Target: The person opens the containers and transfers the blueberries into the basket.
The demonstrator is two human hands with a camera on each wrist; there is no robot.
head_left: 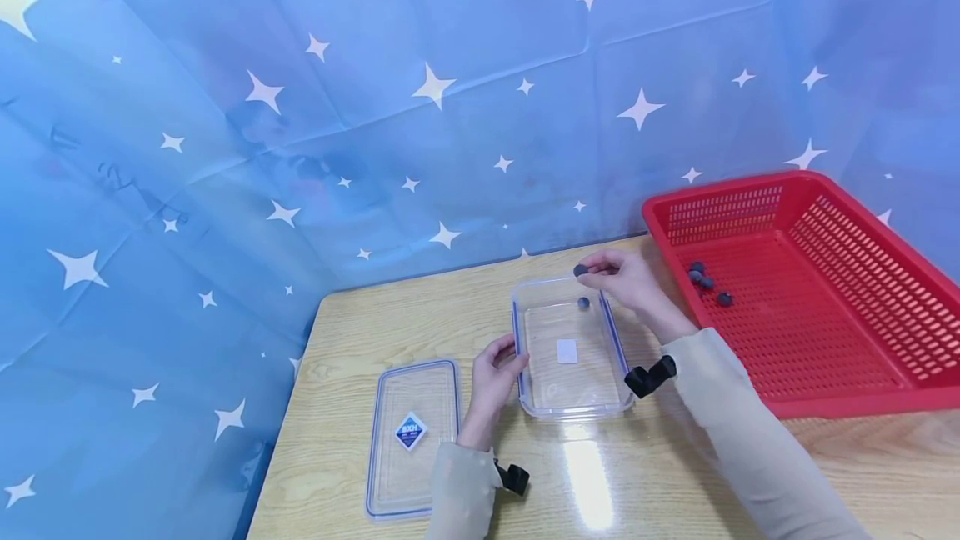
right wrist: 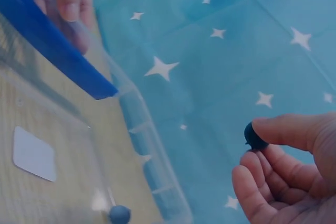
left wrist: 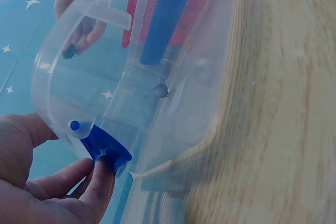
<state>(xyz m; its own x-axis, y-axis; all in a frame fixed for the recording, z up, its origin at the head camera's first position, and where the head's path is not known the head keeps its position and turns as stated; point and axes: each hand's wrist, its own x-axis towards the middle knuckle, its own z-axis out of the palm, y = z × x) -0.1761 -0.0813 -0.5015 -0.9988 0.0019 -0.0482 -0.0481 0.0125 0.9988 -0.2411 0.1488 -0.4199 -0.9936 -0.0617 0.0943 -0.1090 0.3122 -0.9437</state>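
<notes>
My right hand point(head_left: 621, 276) pinches a dark blueberry point(right wrist: 255, 136) between thumb and fingertips, over the far right corner of a clear plastic container point(head_left: 543, 325). Inside that container, near its far end, lies another blueberry point(head_left: 583, 303); a white square label point(head_left: 567, 351) shows on the bottom. With thumb at the rim and fingers against a blue side clip point(left wrist: 105, 148), my left hand point(head_left: 492, 382) grips the container's left side. The container stands upright without its lid on the table.
A red plastic basket point(head_left: 847, 407) at the right holds several blueberries point(head_left: 701, 275) near its left wall. Left of the container, the blue-edged lid point(head_left: 408, 473) lies flat on the wooden table point(head_left: 330, 407). Behind hangs a blue curtain point(head_left: 480, 132) with white stars.
</notes>
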